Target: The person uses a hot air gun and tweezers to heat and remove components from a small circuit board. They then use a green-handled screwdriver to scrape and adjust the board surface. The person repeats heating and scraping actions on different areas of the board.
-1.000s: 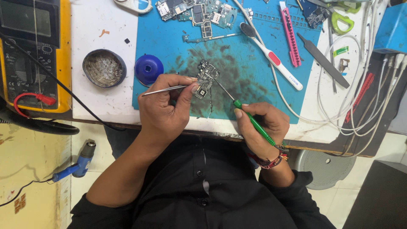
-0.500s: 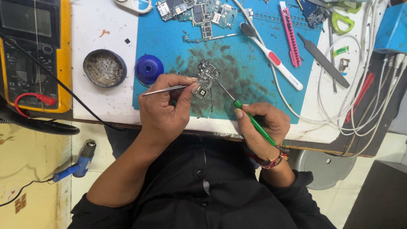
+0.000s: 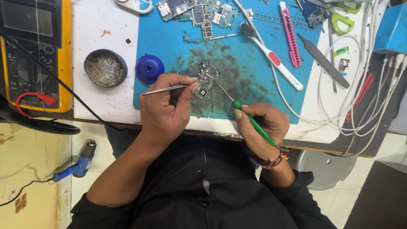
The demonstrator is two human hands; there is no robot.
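A small circuit board (image 3: 206, 76) lies on the stained blue work mat (image 3: 250, 80). My left hand (image 3: 165, 108) pinches metal tweezers (image 3: 169, 88) whose tips rest on the board's left side. My right hand (image 3: 263, 125) grips a thin green-handled tool (image 3: 253, 123) like a pen, its metal tip touching the board from the right. Both hands rest near the table's front edge.
A yellow multimeter (image 3: 32, 55) with red and black leads sits far left. A round metal tin (image 3: 105, 68) and blue cap (image 3: 149, 68) lie left of the mat. More circuit boards (image 3: 199, 12), a toothbrush (image 3: 273, 57), pink cutter (image 3: 290, 36) and white cables (image 3: 360, 97) crowd the back and right. A hot-air gun (image 3: 78, 163) lies on the floor.
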